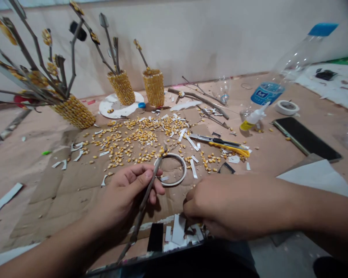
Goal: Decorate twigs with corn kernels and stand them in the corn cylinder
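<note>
My left hand pinches a thin brown twig between thumb and fingers; the twig slants from the tape ring down to the near edge. Just beyond the fingertips lies a nearly used-up tape roll on a cardboard sheet. My right hand is curled low over white paper scraps near a black strip. Its fingertips are mostly hidden, so what they hold cannot be made out. Loose corn kernels are scattered across the cardboard ahead of both hands.
Corn-covered pots with twigs stand at the back left, one on a white disc. Rightward lie a yellow utility knife, a glue bottle, a plastic bottle, a tape roll and a phone.
</note>
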Available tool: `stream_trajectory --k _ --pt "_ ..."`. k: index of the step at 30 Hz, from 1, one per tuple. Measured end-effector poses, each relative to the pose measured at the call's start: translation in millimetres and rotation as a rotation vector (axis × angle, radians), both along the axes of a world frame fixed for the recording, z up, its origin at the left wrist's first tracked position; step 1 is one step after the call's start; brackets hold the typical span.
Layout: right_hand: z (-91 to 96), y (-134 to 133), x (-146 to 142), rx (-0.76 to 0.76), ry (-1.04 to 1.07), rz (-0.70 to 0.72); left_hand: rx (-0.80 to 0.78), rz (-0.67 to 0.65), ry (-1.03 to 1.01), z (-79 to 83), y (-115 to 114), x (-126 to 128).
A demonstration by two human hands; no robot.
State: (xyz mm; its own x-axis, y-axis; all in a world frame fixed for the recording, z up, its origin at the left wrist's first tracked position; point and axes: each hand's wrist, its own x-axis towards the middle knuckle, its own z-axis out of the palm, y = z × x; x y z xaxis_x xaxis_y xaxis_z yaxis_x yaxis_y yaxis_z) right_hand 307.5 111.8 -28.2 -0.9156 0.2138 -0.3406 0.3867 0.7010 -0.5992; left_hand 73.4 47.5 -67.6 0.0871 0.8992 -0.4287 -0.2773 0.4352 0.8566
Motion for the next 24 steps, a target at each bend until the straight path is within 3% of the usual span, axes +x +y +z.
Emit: stream_trajectory --k 3,5,12,19,24 --pt "0.6 14 -5 -0.132 0.229 0.005 0.021 -0.007 -0.029 2.2 0 1" --pt "-5.6 22 -9 -0.166 0.447 -0.063 0.021 -0.014 -0.075 3.2 0 1" --pt "-34.2 14 -29 -0.007 0.872 -0.489 0.008 -0.033 -0.259 2.1 -4 1" --pt "-36.7 3 -40 0.074 0.894 -0.601 0.005 -0.017 -0.37 4.8 -5 4" --pt "-37.1 -2 -41 0.055 0.91 -0.597 0.009 -0.014 -0.423 6.6 -4 6"
